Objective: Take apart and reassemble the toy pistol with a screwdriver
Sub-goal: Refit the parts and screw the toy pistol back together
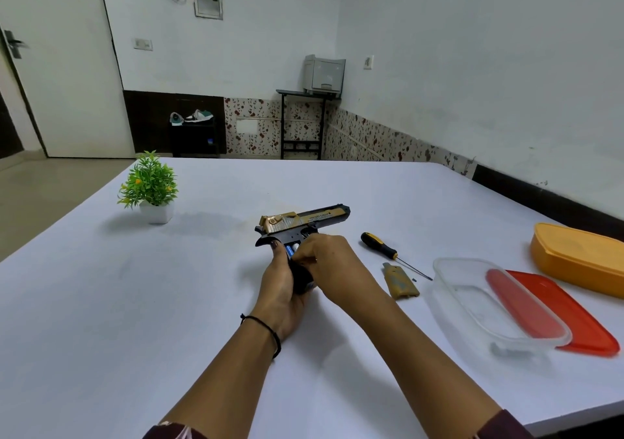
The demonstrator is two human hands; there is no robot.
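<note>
Clearly, the left hand (281, 291) curls round the grip of the toy pistol (304, 224) at mid-table while the right hand (329, 263) pinches at its uncovered side, where the blue cylinders (291, 249) could spill if tugged.

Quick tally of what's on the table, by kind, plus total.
toy pistol: 1
screwdriver: 1
loose grip panel: 1
plastic boxes: 2 (clear box, orange box)
red lid: 1
potted plant: 1
Total: 7
A tiny dark speck beside the panel is too small to identify, so it is not counted.
</note>
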